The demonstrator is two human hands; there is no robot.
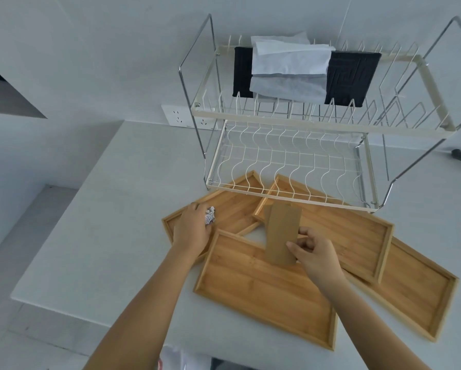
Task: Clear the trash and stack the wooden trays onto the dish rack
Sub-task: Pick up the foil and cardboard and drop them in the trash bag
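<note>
- Four shallow bamboo trays [264,284], raised rims, overlapping on white counter [111,209] just before wire dish rack [290,161].
- Left hand [190,231] closed around crumpled paper wad [209,215] over far-left tray.
- Right hand [314,252] pinching flat brown card [281,233].

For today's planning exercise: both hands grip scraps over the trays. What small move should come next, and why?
Probably lift both hands clear. The left hand grips a crumpled white paper wad, and the right hand pinches a flat brown cardboard piece, both over the rectangular wooden trays, which cannot be stacked until the trash is gone.
</note>
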